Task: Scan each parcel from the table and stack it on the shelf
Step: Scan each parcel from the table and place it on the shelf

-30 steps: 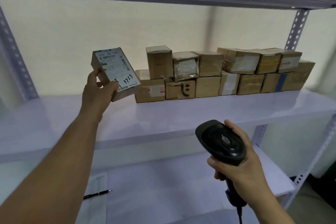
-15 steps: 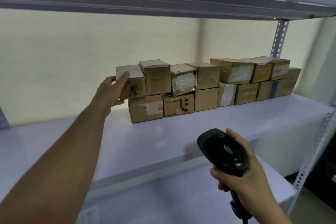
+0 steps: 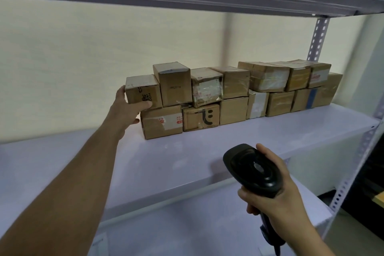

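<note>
The left hand [image 3: 128, 109] grips the left end of a squarish brown cardboard parcel [image 3: 143, 91], thumb along its lower front edge. A second ago the parcel was held in the air; now it sits on the leftmost lower box [image 3: 162, 122], touching the taped row of boxes [image 3: 239, 85] on the smooth white shelf [image 3: 187, 151]. Nearer and to the right, the right hand [image 3: 276, 199] clasps a black plastic scanner [image 3: 253, 169].

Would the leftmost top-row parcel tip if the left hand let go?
Possibly: the parcel overhangs the left edge of the box beneath. Its square cardboard edges suggest stiffness. The left hand alone grips it, so probably light.
</note>
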Tool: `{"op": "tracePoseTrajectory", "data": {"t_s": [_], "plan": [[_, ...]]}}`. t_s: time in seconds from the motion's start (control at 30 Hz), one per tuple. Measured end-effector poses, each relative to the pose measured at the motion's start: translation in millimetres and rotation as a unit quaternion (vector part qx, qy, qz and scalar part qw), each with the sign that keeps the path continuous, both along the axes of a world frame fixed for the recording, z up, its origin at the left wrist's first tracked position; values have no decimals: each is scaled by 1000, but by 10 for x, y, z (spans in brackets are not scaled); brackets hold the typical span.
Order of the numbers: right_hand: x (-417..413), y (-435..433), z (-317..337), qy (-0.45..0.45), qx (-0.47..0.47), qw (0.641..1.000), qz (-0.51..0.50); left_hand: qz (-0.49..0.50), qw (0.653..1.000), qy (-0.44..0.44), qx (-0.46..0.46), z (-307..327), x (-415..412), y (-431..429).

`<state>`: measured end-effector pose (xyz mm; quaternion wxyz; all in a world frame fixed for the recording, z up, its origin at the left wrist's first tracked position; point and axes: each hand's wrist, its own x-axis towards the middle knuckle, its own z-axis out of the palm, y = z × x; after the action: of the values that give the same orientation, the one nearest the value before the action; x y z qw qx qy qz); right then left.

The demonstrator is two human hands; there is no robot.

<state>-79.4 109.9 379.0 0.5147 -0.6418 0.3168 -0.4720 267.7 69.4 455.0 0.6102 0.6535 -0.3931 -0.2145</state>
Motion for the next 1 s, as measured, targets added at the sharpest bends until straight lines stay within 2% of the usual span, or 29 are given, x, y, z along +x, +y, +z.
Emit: {"op": "tracePoseTrajectory", "data": {"t_s": [0.3,0.5,0.6,0.77,0.9,1.0], "plan": [[34,-81,16,15,-6,1000,10,41,999,22,-13,119,22,12],[59,-99,-17,10,-6,1000,12,82,992,43,-83,114,63,106],[89,-87,-12,6,-8,1000,16,94,990,53,-88,60,165,242],[184,-54,-25,9,-13,999,33,130,987,65,-64,-104,339,496],[262,-30,-43,14,-12,999,51,107,994,26,27,-324,300,545],[301,-21,-49,17,-18,998,59,81,993,-46,78,-418,209,536]]}}
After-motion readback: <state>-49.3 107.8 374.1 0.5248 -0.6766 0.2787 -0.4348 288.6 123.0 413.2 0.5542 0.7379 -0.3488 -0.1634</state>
